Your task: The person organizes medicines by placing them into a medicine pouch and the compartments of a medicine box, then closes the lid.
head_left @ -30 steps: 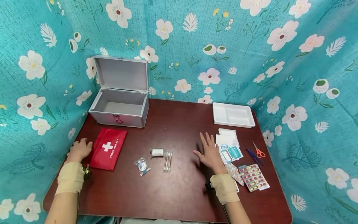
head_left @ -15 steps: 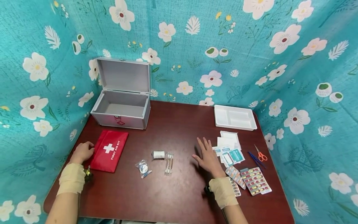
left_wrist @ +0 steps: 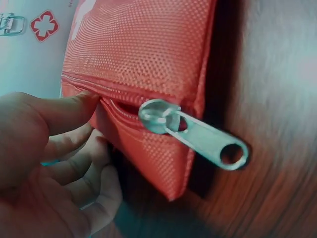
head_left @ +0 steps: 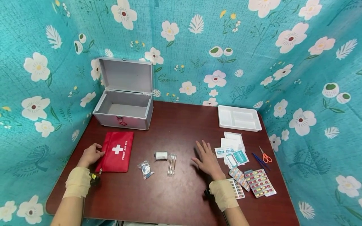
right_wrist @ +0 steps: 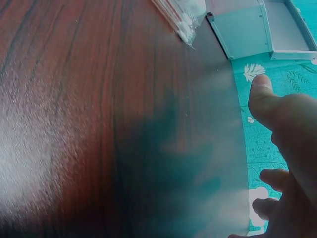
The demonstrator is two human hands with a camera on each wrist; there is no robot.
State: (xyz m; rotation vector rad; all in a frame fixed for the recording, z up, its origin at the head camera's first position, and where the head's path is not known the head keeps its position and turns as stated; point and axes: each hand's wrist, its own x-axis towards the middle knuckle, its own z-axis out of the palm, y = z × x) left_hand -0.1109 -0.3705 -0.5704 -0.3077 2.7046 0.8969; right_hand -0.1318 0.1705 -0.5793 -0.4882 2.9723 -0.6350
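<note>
The red first aid pouch [head_left: 122,160] lies on the left of the table, its white cross facing up. My left hand [head_left: 91,155] pinches its left edge; in the left wrist view the thumb presses along the zipper seam and the fingers curl beneath. Close to the thumb is a metal zipper pull [left_wrist: 205,141], with a small gap in the seam beside it. My right hand [head_left: 208,161] holds nothing and hovers over the table with spread fingers, left of several white and teal packets [head_left: 237,158].
An open silver case [head_left: 127,122] stands at the back left, a white tray [head_left: 240,126] at the back right. A bandage roll [head_left: 161,155], cotton swabs [head_left: 171,164] and a small plastic packet [head_left: 145,169] lie mid-table. Scissors [head_left: 266,157], blue tweezers [head_left: 260,160] and pill blister packs [head_left: 258,183] lie right.
My left hand has come in from beside the pouch, taken its left edge and shifted it slightly right, turning it straighter. The right hand stays spread, lowered slightly toward the left.
</note>
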